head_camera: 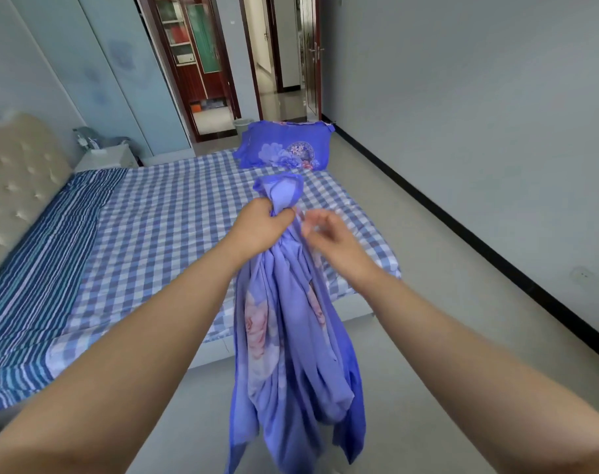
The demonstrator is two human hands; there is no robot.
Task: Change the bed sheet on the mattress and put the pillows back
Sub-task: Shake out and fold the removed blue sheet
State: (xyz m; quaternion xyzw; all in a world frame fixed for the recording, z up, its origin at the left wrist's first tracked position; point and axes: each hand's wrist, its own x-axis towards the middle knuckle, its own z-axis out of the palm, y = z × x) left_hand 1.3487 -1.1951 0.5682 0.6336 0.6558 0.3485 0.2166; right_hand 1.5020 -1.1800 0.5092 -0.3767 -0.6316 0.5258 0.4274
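Here, seen from the head camera, the left hand (262,227) squeezes tight around a bunched purple flowered bed sheet (291,336), which hangs down over the floor beside the mattress (161,213). The right hand (328,237) is blurry; its curled fingers sit just beside the sheet, and I cannot tell if they pinch it. A purple pillow (287,145) lies on the bed's far corner.

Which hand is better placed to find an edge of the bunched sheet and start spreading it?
Probably the right hand: it is free, fingers loosely curled beside the purple sheet. The left hand grips the bunched top, bearing the hanging cloth.
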